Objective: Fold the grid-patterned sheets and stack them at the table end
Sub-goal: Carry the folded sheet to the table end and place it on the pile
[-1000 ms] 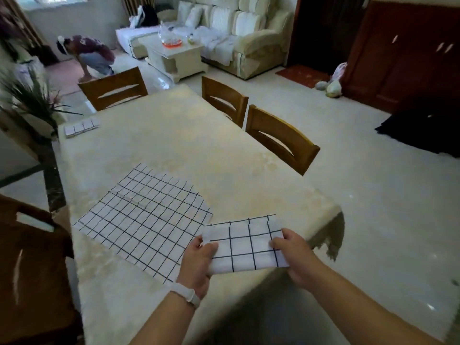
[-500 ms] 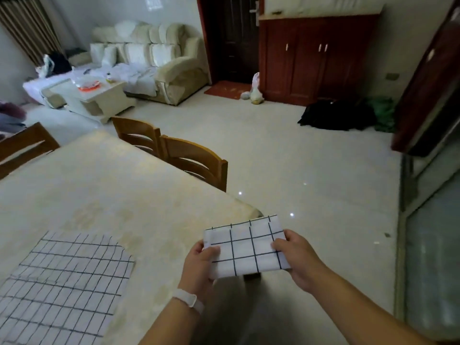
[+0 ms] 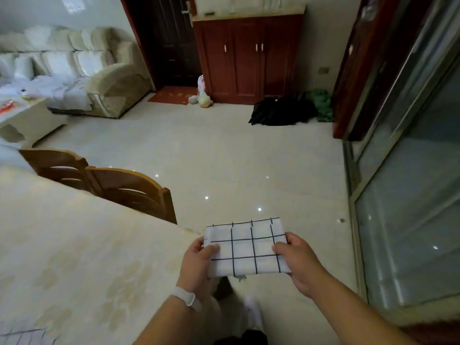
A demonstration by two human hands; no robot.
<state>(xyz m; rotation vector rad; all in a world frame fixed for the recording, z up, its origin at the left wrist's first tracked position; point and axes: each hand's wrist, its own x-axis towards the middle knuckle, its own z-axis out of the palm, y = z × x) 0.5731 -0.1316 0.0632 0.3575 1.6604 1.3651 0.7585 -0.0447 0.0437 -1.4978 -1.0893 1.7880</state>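
A folded sheet (image 3: 249, 247) — white, crossed by thin dark grid lines — is held flat at lower centre of the frame, past the counter (image 3: 74, 245) corner, above the floor. Its left edge is pinched by the left hand (image 3: 199, 263), its right edge by the right hand (image 3: 298, 262).

Folded white cloth sheet with black grid lines (image 3: 246, 247) was held flat just past the cream table (image 3: 74, 245) corner, over the glossy beige tile floor (image 3: 224, 158). Left grip (image 3: 196, 265), white wristband (image 3: 186, 298) on its wrist, pinched the sheet's left edge, thumb on top. Right grip (image 3: 298, 265) pinched the right edge the same way. Two brown wooden chairs (image 3: 134, 192) stood along the table's side. Another grid-patterned sheet (image 3: 22, 336) lay on the table bottom-left, mostly cut off.
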